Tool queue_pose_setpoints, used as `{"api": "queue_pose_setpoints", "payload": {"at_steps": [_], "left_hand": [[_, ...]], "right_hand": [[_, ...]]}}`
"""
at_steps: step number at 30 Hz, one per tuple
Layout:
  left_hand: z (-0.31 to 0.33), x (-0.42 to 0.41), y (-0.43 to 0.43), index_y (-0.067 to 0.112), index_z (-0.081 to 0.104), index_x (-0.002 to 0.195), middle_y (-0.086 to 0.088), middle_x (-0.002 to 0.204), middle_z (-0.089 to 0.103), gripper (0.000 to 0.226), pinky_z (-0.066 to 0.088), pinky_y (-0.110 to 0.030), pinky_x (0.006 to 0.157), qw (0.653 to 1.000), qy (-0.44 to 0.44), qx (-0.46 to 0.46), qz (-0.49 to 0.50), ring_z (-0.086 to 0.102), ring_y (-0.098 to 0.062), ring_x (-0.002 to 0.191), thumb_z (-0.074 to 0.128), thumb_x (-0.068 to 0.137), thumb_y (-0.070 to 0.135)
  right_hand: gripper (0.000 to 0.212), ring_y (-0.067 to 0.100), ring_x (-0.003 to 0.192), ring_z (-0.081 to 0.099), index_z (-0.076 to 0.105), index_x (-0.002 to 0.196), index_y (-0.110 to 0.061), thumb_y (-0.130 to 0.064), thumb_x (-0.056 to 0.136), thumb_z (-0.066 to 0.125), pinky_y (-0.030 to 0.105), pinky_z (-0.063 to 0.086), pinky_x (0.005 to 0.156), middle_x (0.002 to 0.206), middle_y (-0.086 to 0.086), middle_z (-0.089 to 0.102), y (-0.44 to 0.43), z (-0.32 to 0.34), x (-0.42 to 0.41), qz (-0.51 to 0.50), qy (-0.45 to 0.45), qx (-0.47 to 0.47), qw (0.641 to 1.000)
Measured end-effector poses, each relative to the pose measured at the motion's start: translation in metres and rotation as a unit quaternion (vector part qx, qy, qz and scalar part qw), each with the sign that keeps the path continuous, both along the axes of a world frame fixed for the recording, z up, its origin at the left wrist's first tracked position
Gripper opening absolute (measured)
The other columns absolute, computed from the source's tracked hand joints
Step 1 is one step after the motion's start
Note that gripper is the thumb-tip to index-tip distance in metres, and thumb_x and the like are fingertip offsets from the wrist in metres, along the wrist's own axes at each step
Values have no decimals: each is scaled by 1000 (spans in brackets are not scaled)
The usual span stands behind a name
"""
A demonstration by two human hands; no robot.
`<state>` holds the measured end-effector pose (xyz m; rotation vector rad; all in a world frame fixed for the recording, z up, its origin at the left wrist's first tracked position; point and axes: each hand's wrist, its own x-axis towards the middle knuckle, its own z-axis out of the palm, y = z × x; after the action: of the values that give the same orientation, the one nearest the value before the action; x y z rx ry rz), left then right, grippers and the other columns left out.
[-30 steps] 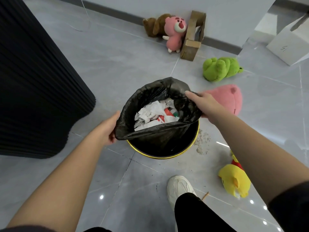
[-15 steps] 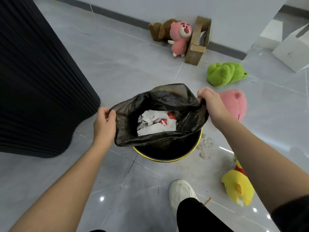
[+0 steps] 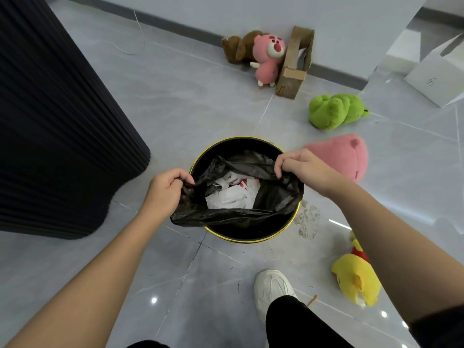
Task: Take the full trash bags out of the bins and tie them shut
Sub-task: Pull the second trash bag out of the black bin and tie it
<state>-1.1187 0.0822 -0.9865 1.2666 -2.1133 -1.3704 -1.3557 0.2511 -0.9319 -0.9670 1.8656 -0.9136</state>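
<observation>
A round black bin with a gold rim (image 3: pixel 251 240) stands on the grey tiled floor. A black trash bag (image 3: pixel 273 197) sits in it, its mouth lifted clear of the rim and pulled open. White and red crumpled paper (image 3: pixel 233 194) shows inside. My left hand (image 3: pixel 165 192) grips the bag's left edge in a fist. My right hand (image 3: pixel 298 167) pinches the bag's far right edge with curled fingers.
A tall dark ribbed object (image 3: pixel 50 121) stands left. Plush toys lie around: pink bear (image 3: pixel 268 59), green (image 3: pixel 334 111), pink (image 3: pixel 344 154), yellow (image 3: pixel 356 280). A cardboard box (image 3: pixel 293 69) leans at the wall, a white box (image 3: pixel 439 76) sits far right. Crumbs (image 3: pixel 307 222) and my shoe (image 3: pixel 271 290) are near the bin.
Both hands have closed on the bag's edges and drawn them inward off the bin's rim; the bag's mouth is narrower and the gold rim is now exposed at the back.
</observation>
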Motion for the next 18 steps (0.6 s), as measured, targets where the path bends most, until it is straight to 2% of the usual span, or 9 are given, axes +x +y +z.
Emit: {"api": "queue_pose_setpoints", "payload": {"at_steps": [2,3,5,7,9,11,13,16,18], "left_hand": [[12,8,8,29,64,80,6,64,55,18,36,-22,52,996,-22,-24,-87,43,-5,49,54,85,15],[17,13,11,33,62,91,12,71,56,10,39,-23,56,987,-54,-48,-145,46,-3,55,61,81,32],[23,23,12,39,48,114,24,103,50,60,45,-27,71,940,-169,-115,-272,50,4,80,69,63,61],[22,27,13,37,32,128,24,124,35,90,48,-34,81,880,-262,-191,-346,48,-2,98,69,54,72],[15,25,14,32,34,127,19,125,36,77,49,-38,81,866,-266,-227,-356,53,-11,98,71,65,61],[11,20,14,29,48,110,14,110,48,40,50,-40,75,895,-217,-227,-316,58,-19,91,71,77,31],[10,11,12,23,57,93,9,95,56,27,49,-37,71,928,-166,-214,-254,58,-21,84,67,75,5],[17,-5,14,18,63,83,9,85,56,23,39,-26,65,968,-95,-166,-164,51,-12,71,64,74,-2],[22,-10,15,19,65,81,13,77,55,22,35,-19,60,982,-78,-134,-112,47,-6,64,63,74,-2]], "right_hand": [[28,13,49,49,61,64,-13,-28,87,58,28,35,54,55,0,50,4,3,4,47,35,50,997],[31,11,52,50,62,67,-14,-40,83,64,28,38,57,58,-2,52,6,5,5,73,71,76,992],[38,6,57,49,62,77,-21,-56,66,74,23,38,56,65,-8,55,14,8,7,138,151,141,969],[54,3,66,48,57,92,-26,-57,55,81,22,36,55,78,-12,53,22,8,12,213,213,216,929],[59,8,74,48,50,94,-24,-52,54,82,27,40,61,88,-10,49,26,-3,16,261,281,232,894],[37,20,81,51,44,83,-19,-30,65,75,38,46,69,89,-2,49,24,-15,21,248,356,186,882],[18,28,84,55,43,77,-16,-13,71,60,41,48,71,86,4,54,18,-20,28,183,385,120,897],[18,28,75,56,44,81,-15,-9,69,55,38,48,65,74,6,60,1,-21,43,100,278,23,955],[26,24,74,58,44,92,-16,-6,71,57,29,47,62,76,0,61,-16,-25,55,84,189,6,978]]}}
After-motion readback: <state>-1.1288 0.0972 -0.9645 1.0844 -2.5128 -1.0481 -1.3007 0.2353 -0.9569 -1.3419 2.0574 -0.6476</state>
